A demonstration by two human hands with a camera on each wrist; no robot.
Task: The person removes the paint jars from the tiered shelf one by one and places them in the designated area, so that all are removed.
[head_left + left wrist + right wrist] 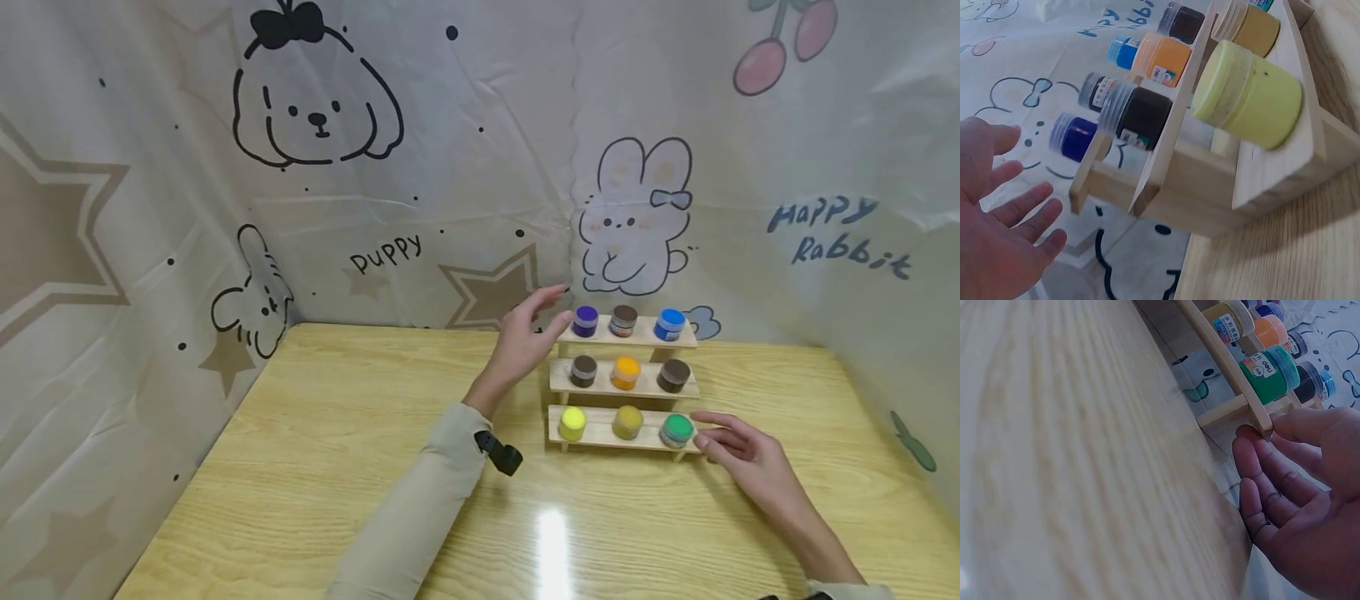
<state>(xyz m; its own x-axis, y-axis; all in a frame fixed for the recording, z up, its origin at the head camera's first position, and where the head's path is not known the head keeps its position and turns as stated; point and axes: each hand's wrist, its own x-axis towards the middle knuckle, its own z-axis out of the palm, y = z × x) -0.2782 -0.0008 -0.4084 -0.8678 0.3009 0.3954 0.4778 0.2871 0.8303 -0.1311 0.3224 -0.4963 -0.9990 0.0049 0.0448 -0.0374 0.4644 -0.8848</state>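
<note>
Right hand (pixel 757 471) pinches the lower right end of the rack (pixel 599 433), just beside the green jar (pixel 677 430). Left hand (pixel 521 337), fingers extended and spread, is near the purple jar (pixel 585 322) at top left. Rack carries nine jars, stands on table (pixel 337 450) before printed cloth (pixel 420 192).

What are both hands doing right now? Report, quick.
Left hand: open, holding nothing, beside the purple jar.
Right hand: closed, pinching the wooden rack at its lower right end.
</note>
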